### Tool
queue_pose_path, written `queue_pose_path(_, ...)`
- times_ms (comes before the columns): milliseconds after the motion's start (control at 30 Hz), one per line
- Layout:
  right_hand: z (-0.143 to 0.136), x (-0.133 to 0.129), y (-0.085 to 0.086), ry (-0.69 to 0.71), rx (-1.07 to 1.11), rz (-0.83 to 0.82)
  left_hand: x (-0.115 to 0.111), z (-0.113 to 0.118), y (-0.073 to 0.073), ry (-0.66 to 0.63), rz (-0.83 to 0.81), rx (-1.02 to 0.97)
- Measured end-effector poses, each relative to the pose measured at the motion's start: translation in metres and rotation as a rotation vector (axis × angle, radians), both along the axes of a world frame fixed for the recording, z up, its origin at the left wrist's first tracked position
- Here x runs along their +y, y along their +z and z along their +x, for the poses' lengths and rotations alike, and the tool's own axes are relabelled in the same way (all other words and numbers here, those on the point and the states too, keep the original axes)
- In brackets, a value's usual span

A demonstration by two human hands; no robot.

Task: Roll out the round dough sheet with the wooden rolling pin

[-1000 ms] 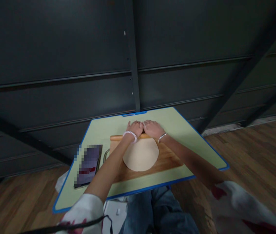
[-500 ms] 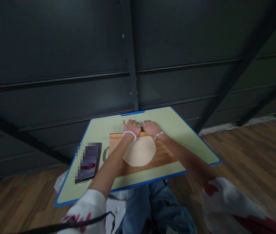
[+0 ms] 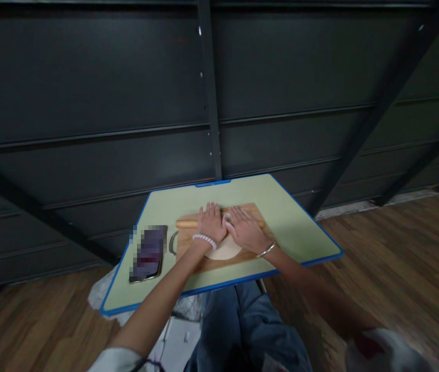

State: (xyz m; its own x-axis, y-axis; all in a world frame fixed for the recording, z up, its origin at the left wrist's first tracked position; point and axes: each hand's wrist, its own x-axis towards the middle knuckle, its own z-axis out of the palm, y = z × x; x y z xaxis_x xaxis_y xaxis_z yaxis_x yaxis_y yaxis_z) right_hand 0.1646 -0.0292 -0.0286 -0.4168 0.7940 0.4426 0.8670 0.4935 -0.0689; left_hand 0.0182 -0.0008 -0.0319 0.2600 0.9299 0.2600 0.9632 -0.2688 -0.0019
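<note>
A wooden rolling pin (image 3: pixel 187 223) lies crosswise over a flat, pale sheet of dough (image 3: pixel 224 251) on a wooden cutting board (image 3: pixel 200 264). My left hand (image 3: pixel 212 223) rests palm down on the pin, its fingers stretched forward. Beside it, my right hand (image 3: pixel 245 227) presses flat on the pin too, fingers extended and thumb near my left hand. Both hands cover the pin's middle and the upper part of the dough. The pin's ends show on either side.
The board lies on a pale green table (image 3: pixel 297 227) with a blue edge. A phone (image 3: pixel 150 253) is at the left, near the board's metal handle (image 3: pixel 172 243). Dark wall panels (image 3: pixel 150 160) stand behind. A white box (image 3: pixel 181 338) is below the table.
Both hands have come back toward me with the rolling pin, from the board's far edge onto the dough. Their fingers now lie straighter. The camera view has shifted slightly.
</note>
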Motion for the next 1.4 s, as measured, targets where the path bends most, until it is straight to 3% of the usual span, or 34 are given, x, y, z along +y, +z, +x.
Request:
queue_pose_path(267, 0.004, -0.048, -0.004, 0.104, 0.026, -0.020, -0.057, -0.001, -0.002, -0.021, 0.113, -0.051)
queue_pose_path(467, 0.011, -0.071, -0.004, 0.176, 0.033, -0.040, -0.088, 0.002, 0.005, -0.012, 0.079, -0.024)
queue_pose_path(667, 0.026, -0.077, -0.002, 0.239, 0.067, -0.071, -0.117, 0.007, 0.004, 0.028, 0.123, -0.013)
queue_pose_path(833, 0.032, -0.065, -0.003, 0.301, 0.103, -0.092, -0.133, 0.009, 0.004, 0.072, 0.128, 0.041)
queue_pose_path(1067, 0.023, -0.022, 0.001, 0.425, 0.138, -0.164, -0.124, 0.002, -0.004, 0.081, 0.143, 0.056)
queue_pose_path(1200, 0.006, 0.009, 0.005, 0.524, 0.033, -0.123, -0.102, -0.003, -0.003, 0.082, 0.107, 0.001)
queue_pose_path(1400, -0.026, 0.051, 0.009, 0.481, -0.179, -0.214, -0.066, -0.014, 0.002, 0.114, 0.043, -0.044)
